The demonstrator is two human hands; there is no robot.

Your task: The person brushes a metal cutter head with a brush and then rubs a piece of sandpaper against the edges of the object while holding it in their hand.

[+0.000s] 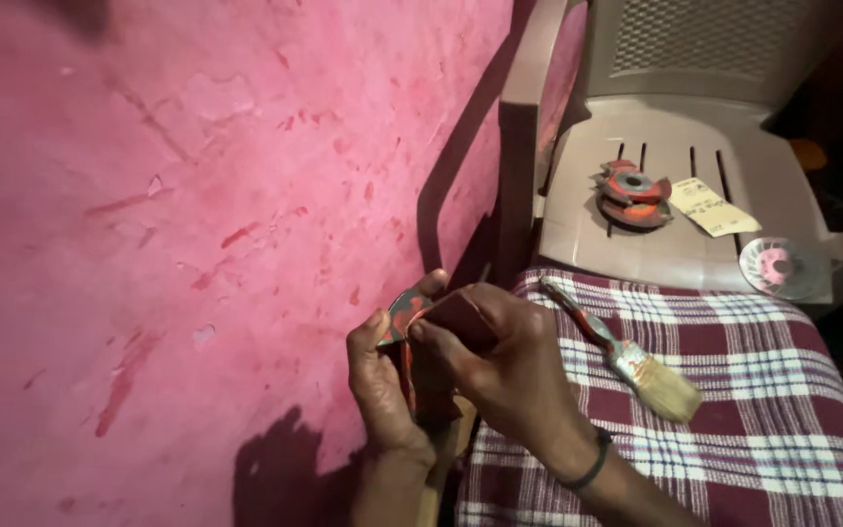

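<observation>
Here, lower centre of frame: left hand (380,385) and right hand (500,366) both closed around a small red-smeared metal cutter piece (404,310). Looks stiff, sharp-edged, paint-slick; hold by flat faces. Right: paintbrush (626,356) on checked cloth (753,390).

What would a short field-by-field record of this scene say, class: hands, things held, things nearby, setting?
left hand: grips a small red-stained piece by its edge
right hand: fingers pinch the same piece from the other side
brush: lies on the checked cloth, bristles away from the hands
chair: plastic, beside the cloth
on chair: red cutter, paper slip, disc
wall: pink, red streaks
</observation>
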